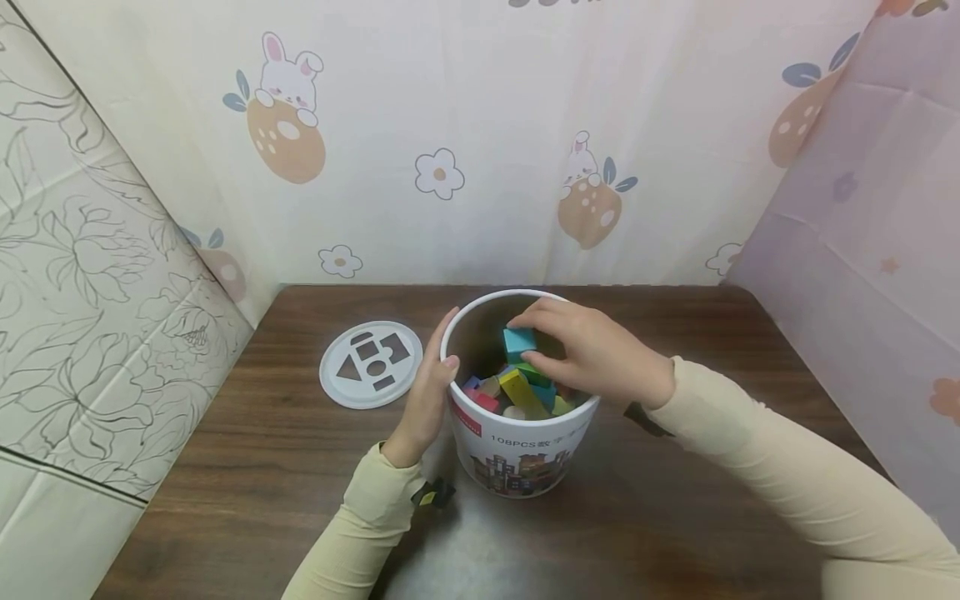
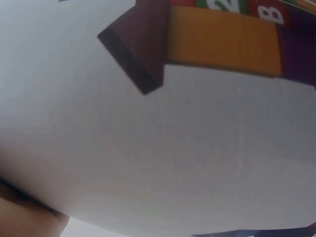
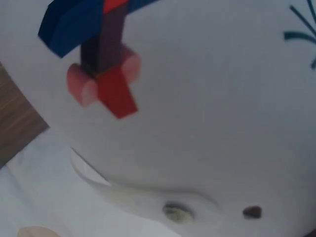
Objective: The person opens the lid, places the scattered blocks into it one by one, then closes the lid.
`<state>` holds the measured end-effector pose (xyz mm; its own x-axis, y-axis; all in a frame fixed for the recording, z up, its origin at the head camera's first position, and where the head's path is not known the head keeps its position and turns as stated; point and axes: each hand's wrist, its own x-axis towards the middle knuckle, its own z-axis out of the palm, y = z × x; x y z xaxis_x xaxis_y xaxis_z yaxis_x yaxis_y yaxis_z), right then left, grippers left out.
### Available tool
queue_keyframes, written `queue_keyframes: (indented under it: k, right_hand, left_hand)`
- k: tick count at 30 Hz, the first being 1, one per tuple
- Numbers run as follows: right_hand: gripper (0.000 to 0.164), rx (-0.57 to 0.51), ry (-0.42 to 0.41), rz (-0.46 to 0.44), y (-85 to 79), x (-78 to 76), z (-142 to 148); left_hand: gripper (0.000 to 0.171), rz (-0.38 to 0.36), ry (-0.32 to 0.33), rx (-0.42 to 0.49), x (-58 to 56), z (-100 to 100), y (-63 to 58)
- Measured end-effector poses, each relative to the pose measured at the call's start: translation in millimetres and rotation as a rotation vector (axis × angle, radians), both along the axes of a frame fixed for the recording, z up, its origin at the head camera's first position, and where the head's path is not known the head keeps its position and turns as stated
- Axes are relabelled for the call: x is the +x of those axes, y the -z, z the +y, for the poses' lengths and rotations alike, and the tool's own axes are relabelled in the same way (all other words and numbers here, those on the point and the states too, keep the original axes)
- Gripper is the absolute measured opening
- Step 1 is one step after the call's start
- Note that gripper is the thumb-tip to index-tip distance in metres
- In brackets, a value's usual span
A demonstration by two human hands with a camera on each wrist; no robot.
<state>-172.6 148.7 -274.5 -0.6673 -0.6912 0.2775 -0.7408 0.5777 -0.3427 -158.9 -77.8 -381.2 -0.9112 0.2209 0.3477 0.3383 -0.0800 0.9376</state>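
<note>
A white bucket (image 1: 467, 454) with printed building pictures stands upright on the table, its top uncovered. My left hand (image 1: 424, 407) grips its left side, the thumb at the rim. Inside the mouth, my right hand (image 1: 596, 352) pinches a light-blue block (image 1: 519, 343) between thumb and fingers, above the other blocks. Among these are a yellow block (image 1: 522, 393) and a red block (image 1: 484, 401). In the left wrist view the bucket wall (image 2: 197, 148) fills most of the picture, with a bit of the hand at lower left. The right wrist view shows the printed outer wall (image 3: 212, 123).
Left of the bucket, a white round lid (image 1: 363, 396) with shaped holes lies flat on the dark wood table (image 1: 247, 467). A patterned curtain (image 1: 495, 217) hangs behind the table, with more patterned cloth at both sides.
</note>
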Motion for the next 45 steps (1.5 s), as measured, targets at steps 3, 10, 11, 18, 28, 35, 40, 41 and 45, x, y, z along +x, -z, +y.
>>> queue_keyframes:
  k: [3, 10, 11, 18, 28, 35, 40, 41, 45]
  right_hand:
    - [0.036, 0.003, 0.000, -0.001, -0.3, 0.8, -2]
    - [0.039, -0.015, 0.004, 0.000, 1.1, 0.4, -1]
    - [0.040, -0.022, 0.006, 0.001, 1.5, 0.2, -1]
    - [0.042, -0.065, 0.032, 0.005, 3.8, -0.6, 7]
    - [0.044, -0.193, 0.200, -0.007, 8.6, 1.5, 33]
    - [0.049, -0.339, 0.367, -0.124, 20.6, 3.5, 51]
    - [0.052, -0.371, 0.413, -0.219, 30.5, 7.4, 53]
    - [0.052, -0.378, 0.411, -0.236, 32.6, 8.1, 53]
    - [0.051, -0.410, 0.410, -0.284, 40.0, 9.5, 53]
  left_hand:
    - [0.071, 0.004, 0.002, 0.000, -0.1, 0, -0.5]
    - [0.070, 0.007, 0.005, 0.005, 0.0, -1, -1.9]
    - [0.070, 0.006, 0.006, 0.008, -0.1, -1, -2.0]
    - [0.069, -0.001, 0.001, 0.009, -1.1, 0, -0.9]
    - [0.069, 0.015, 0.000, 0.014, -1.2, 0, -1.9]
    - [0.069, 0.014, 0.000, 0.015, -0.3, 0, -3.1]
    - [0.069, 0.013, 0.006, 0.023, -0.4, 0, -2.1]
    - [0.069, 0.009, 0.006, 0.024, -0.4, 0, -2.0]
    - [0.069, -0.002, 0.004, 0.025, -0.1, 0, -1.2]
